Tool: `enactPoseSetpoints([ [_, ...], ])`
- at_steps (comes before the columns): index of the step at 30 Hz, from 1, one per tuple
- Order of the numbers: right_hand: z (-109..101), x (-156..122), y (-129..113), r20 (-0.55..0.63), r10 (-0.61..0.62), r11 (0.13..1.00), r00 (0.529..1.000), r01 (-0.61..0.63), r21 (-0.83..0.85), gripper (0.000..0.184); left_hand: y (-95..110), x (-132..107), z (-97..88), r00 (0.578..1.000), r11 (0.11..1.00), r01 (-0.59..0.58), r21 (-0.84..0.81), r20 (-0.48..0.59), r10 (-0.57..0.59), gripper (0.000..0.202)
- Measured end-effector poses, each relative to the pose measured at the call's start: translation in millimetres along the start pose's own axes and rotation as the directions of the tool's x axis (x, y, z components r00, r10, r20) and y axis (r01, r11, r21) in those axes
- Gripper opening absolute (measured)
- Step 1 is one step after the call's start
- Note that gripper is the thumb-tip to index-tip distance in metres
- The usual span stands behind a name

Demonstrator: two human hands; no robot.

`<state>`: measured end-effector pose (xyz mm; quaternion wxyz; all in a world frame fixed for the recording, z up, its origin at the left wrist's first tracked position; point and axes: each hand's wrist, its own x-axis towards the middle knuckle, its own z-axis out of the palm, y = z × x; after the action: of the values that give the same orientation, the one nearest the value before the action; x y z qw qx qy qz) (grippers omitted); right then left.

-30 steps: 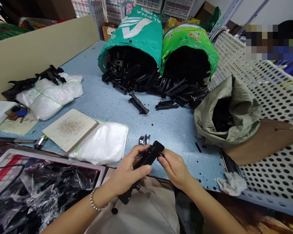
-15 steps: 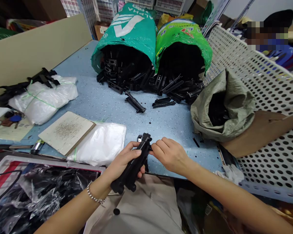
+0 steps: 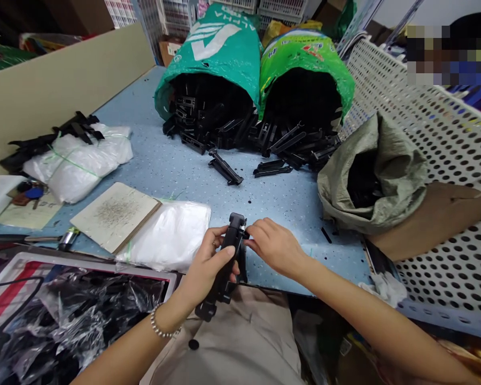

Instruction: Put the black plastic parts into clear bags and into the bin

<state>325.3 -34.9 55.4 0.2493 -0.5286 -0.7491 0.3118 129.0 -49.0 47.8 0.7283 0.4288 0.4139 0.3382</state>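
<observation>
My left hand is wrapped round a long black plastic part, made of two bars side by side, its thumb lying along the top. The part slants over my lap at the table's front edge, upper end away from me. My right hand is closed, thumb and fingers pinching at the part's right side near its upper end. Exactly what those fingertips grip is hidden. Similar black parts lie on the blue table beyond my hands.
A teal sack and a green sack spill black parts at the back. A grey-green sack stands right, before a white perforated basket. Clear plastic bags, a square board and a bag-filled crate are left.
The black part has turned in my left hand so its two bars overlap more. My right hand stays at its upper right side with fingers slightly shifted. The view has moved slightly.
</observation>
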Motion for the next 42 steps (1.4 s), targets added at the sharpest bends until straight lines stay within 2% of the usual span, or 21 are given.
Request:
enactPoseSetpoints([
  [3, 4.6, 1.0, 0.0, -0.009, 0.035, 0.998, 0.999, -0.034, 0.052, 0.041, 1.0, -1.3, 3.4, 0.998, 0.997, -0.03, 0.069, -0.045, 0.034, 0.046],
  [6, 11.2, 1.3, 0.7, 0.129, 0.16, 0.954, 0.979, -0.186, 0.234, 0.053, -2.8, -2.1, 5.6, 0.992, 0.99, -0.08, 0.117, -0.086, 0.091, 0.048],
  [8, 9.9, 0.7, 1.4, 0.171, 0.159, 0.958, 0.972, -0.194, 0.211, 0.052, -3.2, -0.5, 3.8, 0.997, 0.997, -0.043, 0.061, -0.068, 0.047, 0.049],
  [9, 7.4, 0.2, 1.8, 0.136, 0.129, 0.979, 0.982, -0.148, 0.137, 0.047, -2.1, 0.7, 2.2, 0.998, 1.0, -0.014, 0.024, -0.059, 0.016, 0.049],
  [11, 0.2, -0.7, 2.8, 0.03, -0.045, 0.99, 0.999, 0.049, -0.135, 0.035, 2.7, 3.0, -1.2, 0.998, 0.999, 0.047, -0.018, -0.031, -0.048, 0.048],
  [13, -5.9, -0.9, 4.0, 0.04, -0.275, 0.88, 0.961, 0.268, -0.391, 0.027, 8.5, 4.0, -2.8, 0.994, 0.994, 0.111, -0.022, 0.019, -0.11, 0.045],
  [14, -7.3, -0.6, 4.7, 0.075, -0.352, 0.821, 0.933, 0.346, -0.454, 0.027, 10.7, 3.9, -2.5, 0.989, 0.99, 0.139, -0.021, 0.047, -0.138, 0.043],
  [16, -5.3, 0.6, 5.9, 0.089, -0.394, 0.794, 0.915, 0.387, -0.469, 0.028, 12.0, 2.8, -0.1, 0.985, 0.987, 0.159, -0.019, 0.065, -0.158, 0.042],
  [17, -2.1, 1.4, 6.4, 0.049, -0.361, 0.835, 0.931, 0.346, -0.428, 0.03, 11.0, 2.2, 1.8, 0.989, 0.99, 0.142, -0.019, 0.046, -0.141, 0.042],
  [19, 6.5, 3.3, 6.9, -0.045, -0.183, 0.959, 0.982, 0.169, -0.226, 0.038, 6.3, 1.9, 5.1, 0.997, 0.998, 0.067, -0.005, -0.027, -0.067, 0.045],
  [21, 13.6, 4.8, 6.9, 0.005, 0.046, 0.998, 0.999, -0.046, 0.049, 0.047, 1.2, 3.1, 6.5, 0.996, 1.0, -0.005, 0.016, -0.093, 0.006, 0.048],
  [23, 15.2, 5.3, 6.7, 0.112, 0.139, 0.97, 0.984, -0.158, 0.184, 0.05, -1.2, 5.5, 5.1, 0.995, 1.0, -0.015, 0.014, -0.103, 0.016, 0.048],
  [25, 10.6, 4.8, 6.3, 0.079, 0.054, 0.995, 0.995, -0.059, 0.074, 0.04, 0.4, 8.1, 2.2, 0.996, 1.0, 0.015, -0.011, -0.084, -0.015, 0.048],
  [27, 2.5, 4.0, 5.7, -0.003, -0.183, 0.961, 0.983, 0.178, -0.21, 0.028, 4.7, 9.9, -0.5, 0.997, 0.998, 0.059, -0.035, -0.046, -0.061, 0.048],
  [30, -9.0, 3.3, 5.0, 0.069, -0.505, 0.71, 0.86, 0.459, -0.534, 0.022, 10.7, 10.2, -2.9, 0.99, 0.989, 0.138, -0.053, 0.027, -0.136, 0.046],
  [32, -13.2, 3.3, 5.5, 0.118, -0.587, 0.605, 0.801, 0.53, -0.594, 0.02, 12.3, 9.1, -3.7, 0.983, 0.981, 0.18, -0.075, 0.053, -0.177, 0.045],
  [34, -14.1, 3.7, 7.5, 0.137, -0.607, 0.575, 0.782, 0.552, -0.603, 0.019, 12.4, 7.5, -3.7, 0.977, 0.973, 0.207, -0.1, 0.068, -0.201, 0.044],
  [36, -11.4, 4.6, 11.2, 0.116, -0.603, 0.596, 0.789, 0.543, -0.592, 0.018, 11.9, 6.5, -2.0, 0.974, 0.97, 0.22, -0.108, 0.079, -0.212, 0.044],
  [38, -5.2, 6.7, 16.4, 0.017, -0.557, 0.689, 0.831, 0.473, -0.549, 0.019, 11.2, 7.4, 0.4, 0.978, 0.974, 0.206, -0.093, 0.053, -0.202, 0.044],
  [40, 4.6, 9.3, 22.0, -0.095, -0.406, 0.846, 0.909, 0.335, -0.415, 0.022, 9.5, 11.7, 0.7, 0.986, 0.985, 0.163, -0.06, -0.009, -0.164, 0.048],
  [42, 18.1, 10.4, 27.7, -0.131, -0.164, 0.968, 0.978, 0.135, -0.21, 0.027, 5.3, 19.8, -4.2, 0.992, 0.997, 0.074, 0.02, -0.101, -0.072, 0.052],
])
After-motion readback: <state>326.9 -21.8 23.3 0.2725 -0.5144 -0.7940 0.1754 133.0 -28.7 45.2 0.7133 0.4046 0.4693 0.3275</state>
